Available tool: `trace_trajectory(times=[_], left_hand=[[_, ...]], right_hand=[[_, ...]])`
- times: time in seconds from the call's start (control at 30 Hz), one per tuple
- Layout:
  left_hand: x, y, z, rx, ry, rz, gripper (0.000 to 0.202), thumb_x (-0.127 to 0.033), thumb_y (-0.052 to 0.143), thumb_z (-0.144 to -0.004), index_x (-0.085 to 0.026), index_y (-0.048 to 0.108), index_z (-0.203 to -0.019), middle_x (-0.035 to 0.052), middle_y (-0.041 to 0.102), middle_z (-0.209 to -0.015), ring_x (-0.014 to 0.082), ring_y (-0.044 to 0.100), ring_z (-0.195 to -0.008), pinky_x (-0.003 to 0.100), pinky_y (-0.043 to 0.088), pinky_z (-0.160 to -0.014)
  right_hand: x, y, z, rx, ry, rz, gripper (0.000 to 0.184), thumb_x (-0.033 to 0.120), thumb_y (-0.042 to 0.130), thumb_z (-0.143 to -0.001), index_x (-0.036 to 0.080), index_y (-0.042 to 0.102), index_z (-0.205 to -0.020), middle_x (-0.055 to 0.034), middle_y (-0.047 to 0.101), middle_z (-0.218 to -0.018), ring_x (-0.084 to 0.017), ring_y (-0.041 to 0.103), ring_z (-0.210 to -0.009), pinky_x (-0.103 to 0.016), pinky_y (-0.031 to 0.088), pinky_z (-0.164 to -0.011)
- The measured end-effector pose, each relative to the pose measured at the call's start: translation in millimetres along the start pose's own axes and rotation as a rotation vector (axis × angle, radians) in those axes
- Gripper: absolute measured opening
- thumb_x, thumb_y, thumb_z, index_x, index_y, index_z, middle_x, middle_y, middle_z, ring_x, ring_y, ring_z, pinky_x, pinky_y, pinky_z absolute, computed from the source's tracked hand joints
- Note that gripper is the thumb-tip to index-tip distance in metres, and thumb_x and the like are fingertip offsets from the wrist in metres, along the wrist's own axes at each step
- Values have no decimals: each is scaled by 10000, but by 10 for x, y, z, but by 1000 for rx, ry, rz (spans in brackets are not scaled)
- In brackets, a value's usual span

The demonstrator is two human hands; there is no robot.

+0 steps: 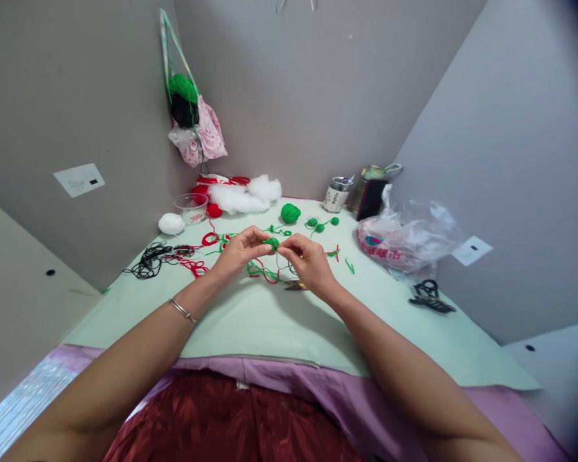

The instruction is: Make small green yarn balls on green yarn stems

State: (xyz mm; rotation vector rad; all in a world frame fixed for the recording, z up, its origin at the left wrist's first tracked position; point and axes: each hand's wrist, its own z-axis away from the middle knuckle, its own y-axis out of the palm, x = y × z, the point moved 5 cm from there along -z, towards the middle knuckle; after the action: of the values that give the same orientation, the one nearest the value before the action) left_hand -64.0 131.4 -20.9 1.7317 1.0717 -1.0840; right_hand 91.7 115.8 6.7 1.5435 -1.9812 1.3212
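Between my hands, above the middle of the table, is a small green yarn piece (271, 243). My left hand (243, 252) pinches it from the left, thumb and fingers closed on it. From the other side my right hand (306, 260) is closed too, its fingertips pressed together at the piece's right edge; whether they grip the yarn itself or something finer is too small to make out. A dark strand hangs below the fingertips. Under my right hand lies a pair of small scissors or snips (295, 286), partly hidden. Green and red yarn ends (264, 272) lie beneath the hands.
A green yarn ball (290, 213) and small green balls (320, 227) lie behind. At left are tangled black yarn (154, 258), a clear cup (191, 209) and white stuffing (243, 196). At right are a plastic bag (399, 237), a pen tin (337, 195) and a black hair claw (431, 298).
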Motion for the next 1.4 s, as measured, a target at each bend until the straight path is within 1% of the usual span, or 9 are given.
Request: trace_trajectory(times=[0.1, 0.23, 0.4, 0.53, 0.7, 0.9, 1.2, 1.3, 1.4], left_hand=[[-13, -2, 3, -21, 5, -32, 253, -262, 779, -700, -153, 623, -866, 24, 653, -904, 155, 619, -856, 359, 496, -871], [-36, 20, 10, -26, -7, 32, 243, -266, 769, -711, -153, 622, -869, 21, 635, -927, 154, 606, -890, 394, 494, -918], [-53, 39, 17, -31, -36, 101, 242, -269, 760, -720, -161, 613, -879, 5, 609, -914, 142, 605, -867, 410, 504, -914], [-14, 27, 13, -40, -51, 92, 253, -281, 753, -732, -167, 606, -904, 7, 621, -894, 138, 620, -841, 377, 504, -890], [33, 35, 12, -41, -65, 117, 248, -276, 767, -717, -163, 599, -861, -1, 626, -855, 131, 618, -807, 366, 500, -877], [18, 50, 23, -2, -99, 147, 229, -281, 752, -733, -170, 632, -893, 17, 641, -923, 145, 607, -885, 373, 485, -930], [18, 51, 28, 22, -120, 151, 226, -293, 748, -735, -171, 649, -898, 26, 652, -940, 153, 616, -895, 384, 465, -959], [34, 69, 27, 16, -104, 146, 245, -300, 753, -729, -169, 643, -904, 26, 653, -934, 154, 615, -888, 375, 469, -937], [47, 57, 26, -29, -64, 89, 270, -301, 772, -707, -170, 634, -899, 17, 645, -896, 146, 608, -848, 331, 479, -862]], right_hand=[[-22, 10, -10, -14, 40, -44, 109, 232, 609, -831, 179, 644, -742, -9, 580, -719, -122, 484, -630, -256, 371, -601], [-95, 18, -40, -2, 143, -196, 134, 294, 657, -788, 171, 639, -736, 10, 534, -626, -110, 421, -559, -250, 333, -533], [-145, 24, -54, 94, 207, -256, 192, 356, 662, -777, 172, 638, -729, 24, 489, -598, -101, 382, -547, -242, 307, -512], [-169, 45, -42, 143, 273, -283, 229, 380, 669, -762, 166, 621, -694, 31, 473, -558, -95, 374, -523, -234, 298, -487], [-164, 67, -48, 73, 241, -285, 253, 396, 684, -754, 160, 626, -684, 35, 459, -537, -94, 365, -517, -233, 285, -477], [-146, 67, -35, 99, 187, -326, 209, 362, 667, -782, 160, 638, -735, 25, 493, -591, -98, 393, -550, -238, 322, -512], [-89, -13, -28, 116, 21, -155, 165, 346, 629, -829, 192, 665, -784, -21, 588, -728, -139, 497, -642, -270, 415, -614], [-105, 19, -23, 86, 40, -159, 173, 348, 634, -821, 188, 658, -762, -19, 580, -705, -134, 487, -630, -261, 408, -597], [-155, 62, -26, 38, 137, -222, 215, 373, 647, -804, 174, 632, -722, 9, 525, -616, -110, 427, -560, -242, 362, -529]])
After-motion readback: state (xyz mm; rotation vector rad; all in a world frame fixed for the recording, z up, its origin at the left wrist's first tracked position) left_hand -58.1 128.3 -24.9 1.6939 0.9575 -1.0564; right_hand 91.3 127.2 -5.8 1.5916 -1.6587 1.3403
